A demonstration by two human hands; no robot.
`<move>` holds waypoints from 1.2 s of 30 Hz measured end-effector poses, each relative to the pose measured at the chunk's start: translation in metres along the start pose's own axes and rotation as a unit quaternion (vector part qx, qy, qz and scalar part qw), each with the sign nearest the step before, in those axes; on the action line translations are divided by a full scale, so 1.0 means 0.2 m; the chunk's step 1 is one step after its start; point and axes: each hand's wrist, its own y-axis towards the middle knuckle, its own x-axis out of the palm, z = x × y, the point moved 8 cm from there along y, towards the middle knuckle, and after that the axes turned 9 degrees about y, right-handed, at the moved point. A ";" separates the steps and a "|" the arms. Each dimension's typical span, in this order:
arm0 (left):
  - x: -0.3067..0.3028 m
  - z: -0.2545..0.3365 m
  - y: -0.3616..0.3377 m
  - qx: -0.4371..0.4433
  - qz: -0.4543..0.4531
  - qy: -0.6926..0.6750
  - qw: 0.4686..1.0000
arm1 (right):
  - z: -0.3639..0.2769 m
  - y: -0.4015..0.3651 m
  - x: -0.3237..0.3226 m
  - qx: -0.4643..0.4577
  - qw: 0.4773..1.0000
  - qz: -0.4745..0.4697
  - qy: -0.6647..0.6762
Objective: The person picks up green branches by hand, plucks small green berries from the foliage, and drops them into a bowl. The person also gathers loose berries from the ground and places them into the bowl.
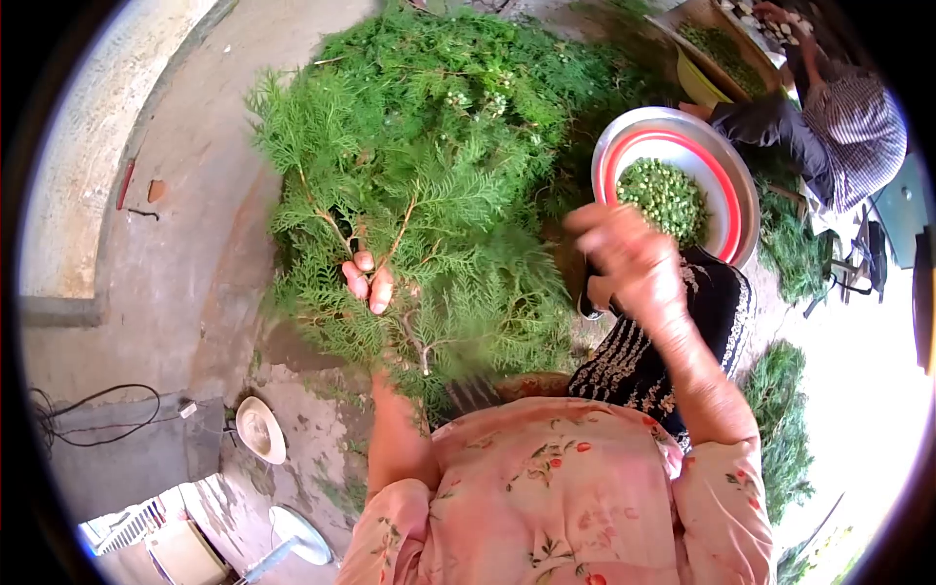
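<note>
Left hand (pixel 367 283) closed around a leafy green branch (pixel 403 229), branch located over the near side of a foliage pile (pixel 409 78), right hand (pixel 632 255) blurred beside a round basin (pixel 750 200) of small green pieces (pixel 663 198), right-hand finger opening and any held item indeterminable

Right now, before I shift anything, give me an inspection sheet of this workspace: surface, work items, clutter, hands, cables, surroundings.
Surface: grey floor, stained and patchy.
Work items: large heap of green branches; silver-rimmed basin, banded red inside, holding small green pieces.
Clutter: pale bowl-shaped object on the floor, lower left.
Hands: left hand grips leafy stems; right hand blurred near the basin, contents unclear.
Cables: dark looped cable, lower left.
Surroundings: another person, upper right.
</note>
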 end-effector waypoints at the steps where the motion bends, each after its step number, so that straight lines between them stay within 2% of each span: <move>1: 0.02 -0.01 0.02 0.009 0.011 0.000 1.000 | -0.20 -0.03 0.13 -0.210 0.972 -0.019 0.100; 4: 0.02 0.00 0.07 -0.007 0.016 0.015 1.000 | -0.21 -0.14 0.47 -0.170 0.971 -0.100 0.138; 6: 0.02 0.02 0.06 -0.012 0.010 0.020 1.000 | -0.15 -0.23 0.61 -0.052 0.957 -0.236 0.159; 8: 0.03 0.04 0.03 0.012 0.006 0.004 1.000 | -0.09 -0.31 0.68 0.042 0.930 -0.284 0.230; 10: 0.05 0.05 0.04 0.013 -0.014 0.010 1.000 | -0.03 -0.34 0.69 0.093 0.937 -0.253 0.224; 13: 0.05 0.06 0.01 0.011 -0.029 0.004 1.000 | 0.11 -0.33 0.67 0.261 0.920 -0.158 0.245; 14: 0.05 0.06 0.00 0.014 -0.027 -0.013 0.999 | 0.08 -0.26 0.62 0.186 0.950 -0.099 0.231; 16: 0.10 0.02 0.06 0.005 -0.020 0.013 1.000 | 0.11 -0.20 0.60 0.247 0.926 -0.063 0.278; 18: 0.15 -0.02 0.13 -0.006 -0.013 0.039 0.999 | 0.02 -0.09 0.57 0.078 0.974 -0.078 0.198; 19: 0.15 -0.03 0.11 -0.018 -0.021 0.009 1.000 | -0.03 -0.06 0.56 -0.008 0.984 -0.083 0.154; 20: 0.13 -0.04 0.07 -0.030 -0.028 -0.022 0.999 | 0.07 -0.06 0.64 0.083 0.952 -0.150 0.255; 21: 0.11 -0.04 0.02 -0.007 0.023 -0.061 0.998 | 0.13 -0.07 0.74 0.172 0.896 -0.214 0.350; 22: 0.09 -0.03 -0.02 -0.016 0.039 -0.070 0.997 | 0.16 -0.12 0.82 0.256 0.818 -0.274 0.437; 24: 0.05 -0.02 -0.05 -0.066 0.037 -0.056 0.996 | 0.15 -0.16 0.82 0.290 0.797 -0.305 0.433; 25: 0.04 -0.02 -0.07 -0.081 0.032 -0.048 0.995 | 0.16 -0.18 0.82 0.300 0.803 -0.309 0.412; 27: 0.01 -0.02 -0.13 -0.086 0.033 -0.045 0.995 | 0.15 -0.15 0.75 0.274 0.867 -0.267 0.320; 28: -0.01 -0.03 -0.13 -0.135 -0.032 -0.068 0.988 | 0.15 -0.13 0.72 0.264 0.893 -0.245 0.269; 29: -0.02 -0.03 -0.14 -0.186 -0.099 -0.083 0.974 | 0.23 -0.14 0.70 0.299 0.867 -0.129 0.377; 30: -0.04 -0.03 -0.16 -0.234 -0.163 -0.090 0.954 | 0.31 -0.15 0.67 0.325 0.818 -0.010 0.475; 31: -0.04 -0.05 -0.15 -0.234 -0.164 -0.089 0.954 | 0.36 -0.12 0.60 0.314 0.878 0.003 0.362; 32: -0.04 -0.02 -0.10 -0.154 -0.130 -0.098 0.974 | 0.41 -0.08 0.50 0.298 0.923 0.016 0.243; 34: 0.11 -0.04 0.06 -0.056 -0.029 -0.028 0.998 | 0.57 -0.09 0.30 0.308 0.886 0.150 0.312; 36: 0.14 -0.02 0.08 -0.023 0.049 0.004 0.999 | 0.56 -0.08 0.14 0.308 0.852 0.197 0.374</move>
